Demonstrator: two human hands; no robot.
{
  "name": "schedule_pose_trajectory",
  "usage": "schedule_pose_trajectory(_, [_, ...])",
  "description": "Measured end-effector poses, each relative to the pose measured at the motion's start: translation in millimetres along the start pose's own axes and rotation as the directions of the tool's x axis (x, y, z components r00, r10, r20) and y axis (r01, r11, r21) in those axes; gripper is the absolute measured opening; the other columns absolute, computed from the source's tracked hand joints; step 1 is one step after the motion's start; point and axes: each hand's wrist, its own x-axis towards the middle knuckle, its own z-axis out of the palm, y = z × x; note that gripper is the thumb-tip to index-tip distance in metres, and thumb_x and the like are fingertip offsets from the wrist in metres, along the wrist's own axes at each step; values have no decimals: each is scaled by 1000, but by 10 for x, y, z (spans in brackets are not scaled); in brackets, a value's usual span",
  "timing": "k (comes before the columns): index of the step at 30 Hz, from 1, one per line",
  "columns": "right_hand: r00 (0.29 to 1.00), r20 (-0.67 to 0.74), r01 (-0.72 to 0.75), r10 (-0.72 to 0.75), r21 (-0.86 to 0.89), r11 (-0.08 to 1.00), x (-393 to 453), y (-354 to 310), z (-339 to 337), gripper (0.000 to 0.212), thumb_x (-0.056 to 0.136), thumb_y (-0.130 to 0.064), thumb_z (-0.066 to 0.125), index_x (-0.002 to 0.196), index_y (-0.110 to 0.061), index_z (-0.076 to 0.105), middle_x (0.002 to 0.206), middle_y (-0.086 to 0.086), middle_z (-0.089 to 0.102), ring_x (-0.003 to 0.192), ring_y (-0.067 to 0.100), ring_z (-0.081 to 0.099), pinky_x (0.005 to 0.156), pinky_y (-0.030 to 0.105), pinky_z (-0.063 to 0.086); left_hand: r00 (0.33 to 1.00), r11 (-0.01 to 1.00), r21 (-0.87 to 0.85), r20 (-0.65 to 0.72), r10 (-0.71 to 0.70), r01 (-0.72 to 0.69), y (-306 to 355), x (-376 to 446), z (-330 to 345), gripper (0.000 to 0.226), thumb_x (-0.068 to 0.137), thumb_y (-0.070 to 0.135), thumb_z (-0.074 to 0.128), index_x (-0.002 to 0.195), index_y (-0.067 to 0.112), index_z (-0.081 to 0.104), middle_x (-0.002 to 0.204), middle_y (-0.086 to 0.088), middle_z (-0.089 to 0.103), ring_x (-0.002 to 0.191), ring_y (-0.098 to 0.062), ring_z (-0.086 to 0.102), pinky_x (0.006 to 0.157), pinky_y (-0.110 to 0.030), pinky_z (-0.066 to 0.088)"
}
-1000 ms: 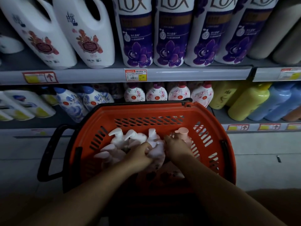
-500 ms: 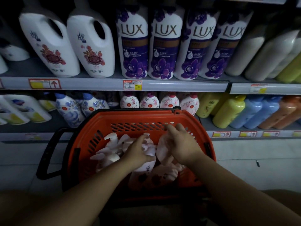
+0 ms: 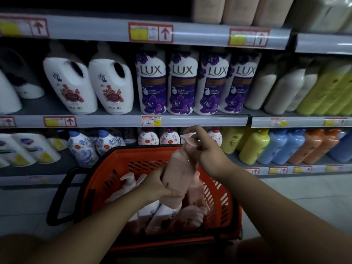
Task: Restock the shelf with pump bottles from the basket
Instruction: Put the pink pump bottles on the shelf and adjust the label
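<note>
Nearest the camera, two bare forearms reach forward over an orange basket [image 3: 224,204] with a black handle [image 3: 57,199] at its left. Inside the basket lie several pink and white pump bottles [image 3: 162,218], heaped on their sides, pump heads pointing left and away.

Above the basket, one pink pump bottle [image 3: 179,174] is held raised and tilted, base toward the camera, pump head up and away. The left hand [image 3: 154,185] grips its lower body, fingers [image 3: 167,193] wrapped round the base. The right hand [image 3: 207,155] is clenched about the neck and pump head of the same bottle, with its fingers curled over the top.

Beyond the basket, the lowest shelf [image 3: 28,170] carries blue-flowered white bottles [image 3: 82,149], small pink-flowered bottles [image 3: 148,138] directly behind the raised pump head, then yellow bottles [image 3: 251,147], blue bottles [image 3: 282,147] and orange bottles [image 3: 316,147] to the right.

The middle shelf [image 3: 200,121] carries two white handled jugs [image 3: 91,86] with red floral labels, four purple LUX bottles [image 3: 182,82] side by side, and cream and green bottles [image 3: 297,86] to the right. Red-bordered price tags [image 3: 151,120] sit on the shelf edges.

The top shelf [image 3: 190,33] shows only the bases of beige containers [image 3: 238,8].
</note>
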Motion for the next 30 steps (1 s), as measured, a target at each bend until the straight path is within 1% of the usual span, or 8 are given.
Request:
schedule_pose_trajectory(6, [962,-207,-155,177,119,981,113,-191,121,52,94,-34,62,140,-26,38,103,-1,54,90,16,58,78,33,49,986,998,-53,-167,20,-29,246,-141,-124,72,41,27,98,103,30,62,98,10,73,86,-2,68,70,-20,55])
schedule_pose_trajectory(9, [949,-228,-188,217,143,972,120,-238,228,45,88,-35,70,126,-22,48,105,-10,58,96,10,60,90,38,53,976,995,-82,-217,36,-55,402,-167,-185,80,31,45,93,104,26,66,97,7,75,88,-9,71,78,-34,59])
schedule_pose_trajectory(12, [943,-223,-216,247,156,964,162,-328,310,49,80,-36,77,121,-22,52,109,-5,63,98,13,63,91,45,55,970,989,-129,-239,34,-67,577,-155,-248,68,39,35,96,99,23,66,89,5,76,80,-9,72,68,-27,56])
schedule_pose_trajectory(14, [944,-231,-202,235,158,967,208,-416,336,50,78,-35,79,118,-26,51,107,-7,63,97,13,62,89,45,55,968,981,-167,-247,50,-94,703,-145,-274,58,46,21,96,95,20,66,84,4,76,77,-10,72,63,-22,53])
schedule_pose_trajectory(19, [957,-249,-105,152,193,976,291,-616,298,45,78,-28,80,114,-28,52,104,-8,65,94,10,63,86,42,56,965,947,-275,-243,98,-165,876,-146,-321,69,40,32,88,102,15,65,90,-4,77,83,-19,73,71,-30,58])
schedule_pose_trajectory(21, [961,-242,-88,132,184,979,319,-675,258,42,80,-25,79,112,-28,51,102,-9,63,92,8,61,83,37,57,972,933,-315,-207,114,-176,912,-152,-358,62,51,26,87,108,14,65,96,-7,77,90,-21,73,78,-34,58])
schedule_pose_trajectory(24, [967,-232,-67,107,174,982,380,-758,209,42,81,-25,78,114,-28,51,100,-12,61,89,4,59,74,25,53,969,915,-351,-211,128,-198,984,-154,-418,48,63,14,77,109,12,65,96,-6,77,90,-19,73,72,-26,56])
schedule_pose_trajectory(30, [963,-267,14,25,143,990,605,-1133,64,50,77,-29,81,119,-26,54,102,-12,62,94,10,62,83,33,55,946,910,-325,-274,171,-258,1394,-148,-632,41,75,10,80,111,19,65,101,-3,76,95,-19,72,76,-30,54])
